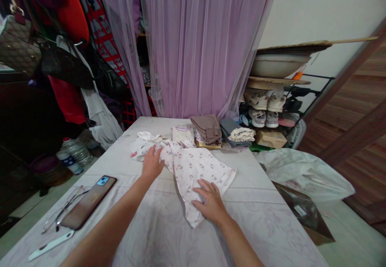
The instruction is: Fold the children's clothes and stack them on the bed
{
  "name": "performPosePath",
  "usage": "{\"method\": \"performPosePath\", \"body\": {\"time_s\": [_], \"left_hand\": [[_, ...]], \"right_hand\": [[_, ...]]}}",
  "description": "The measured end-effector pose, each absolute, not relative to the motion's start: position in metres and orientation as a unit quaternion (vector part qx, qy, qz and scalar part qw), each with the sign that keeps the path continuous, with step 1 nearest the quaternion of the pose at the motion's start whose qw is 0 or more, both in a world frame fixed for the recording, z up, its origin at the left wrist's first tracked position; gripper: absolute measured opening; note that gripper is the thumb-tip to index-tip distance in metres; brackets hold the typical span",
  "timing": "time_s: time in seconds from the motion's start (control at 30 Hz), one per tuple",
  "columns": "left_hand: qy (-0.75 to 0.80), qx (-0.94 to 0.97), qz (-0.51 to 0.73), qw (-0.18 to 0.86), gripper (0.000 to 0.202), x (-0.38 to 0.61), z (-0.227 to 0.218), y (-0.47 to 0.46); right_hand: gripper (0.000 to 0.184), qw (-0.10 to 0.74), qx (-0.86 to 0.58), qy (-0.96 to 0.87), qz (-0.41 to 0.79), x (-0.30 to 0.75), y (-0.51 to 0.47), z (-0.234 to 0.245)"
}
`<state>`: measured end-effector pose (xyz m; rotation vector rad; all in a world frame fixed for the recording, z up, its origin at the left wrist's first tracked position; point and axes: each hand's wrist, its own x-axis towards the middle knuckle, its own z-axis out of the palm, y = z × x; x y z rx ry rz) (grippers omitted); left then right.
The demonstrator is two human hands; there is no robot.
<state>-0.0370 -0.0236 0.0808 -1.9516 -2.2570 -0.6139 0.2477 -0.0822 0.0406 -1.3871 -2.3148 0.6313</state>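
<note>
A white baby garment with a small pink print [197, 174] lies spread and rumpled on the white sheet-covered table [169, 239]. My right hand [211, 202] rests flat on its lower part, fingers apart. My left hand [152, 163] touches its upper left edge, fingers spread and holding no fold that I can see. Behind it lie a crumpled white garment [145, 146], a folded cream garment with lilac trim [182, 133], a brown folded garment [206, 129] and a grey folded garment [229, 132].
A phone in a blue-and-brown case [89, 202], glasses [62, 210] and a white plastic strip [51, 245] lie at the table's left. Plastic bottles [75, 152] stand below that edge. A white plastic bag [304, 174] and a cardboard-backed package [303, 210] sit right; shoes [262, 108] fill a rack behind.
</note>
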Motion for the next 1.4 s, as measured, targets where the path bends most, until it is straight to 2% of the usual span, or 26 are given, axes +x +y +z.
{"method": "performPosePath", "body": {"time_s": [0.07,0.17,0.3,0.33,0.43,0.6,0.73,0.8,0.83,0.93,1.0,1.1,1.2,1.4], "left_hand": [[-0.753,-0.634,-0.171,0.045,0.057,-0.046,0.085,-0.017],[-0.770,-0.621,-0.144,0.000,0.057,-0.056,0.092,-0.005],[-0.785,-0.586,-0.184,-0.081,0.031,-0.062,0.098,0.008],[-0.785,-0.580,-0.196,-0.096,0.025,-0.064,0.098,0.011],[-0.784,-0.561,-0.239,-0.116,0.020,-0.067,0.097,0.014],[-0.770,-0.514,-0.330,-0.184,0.027,-0.068,0.093,0.011],[-0.743,-0.507,-0.362,-0.245,0.027,-0.067,0.099,-0.003],[-0.713,-0.541,-0.321,-0.310,0.024,-0.068,0.105,-0.014],[-0.693,-0.566,-0.263,-0.360,0.022,-0.068,0.108,-0.020],[-0.634,-0.620,-0.008,-0.461,0.015,-0.066,0.117,-0.032],[-0.637,-0.635,0.074,-0.431,0.013,-0.061,0.122,-0.031],[-0.686,-0.675,0.013,-0.273,0.020,-0.047,0.126,-0.016],[-0.702,-0.695,-0.057,-0.141,0.032,-0.029,0.127,0.010],[-0.671,-0.734,-0.044,-0.096,0.041,0.006,0.113,0.056]], "right_hand": [[0.032,0.203,-0.486,-0.818,0.231,0.250,-0.084,0.043],[0.037,0.224,-0.469,-0.820,0.242,0.249,-0.091,0.047],[0.056,0.185,-0.460,-0.832,0.249,0.234,-0.108,0.049],[0.052,0.176,-0.466,-0.832,0.244,0.230,-0.111,0.048],[0.024,0.180,-0.493,-0.823,0.216,0.221,-0.114,0.048],[0.021,0.190,-0.496,-0.819,0.216,0.227,-0.097,0.059],[0.017,0.204,-0.559,-0.772,0.223,0.257,-0.074,0.073],[0.020,0.235,-0.599,-0.737,0.207,0.281,-0.063,0.081],[0.022,0.240,-0.618,-0.721,0.201,0.293,-0.059,0.084],[0.025,0.194,-0.655,-0.704,0.196,0.324,-0.051,0.091],[0.025,0.105,-0.648,-0.724,0.213,0.332,-0.051,0.093],[0.028,0.016,-0.619,-0.751,0.229,0.328,-0.055,0.087],[0.031,0.053,-0.623,-0.752,0.208,0.322,-0.058,0.076],[0.033,0.146,-0.637,-0.730,0.201,0.339,-0.046,0.053]]}}
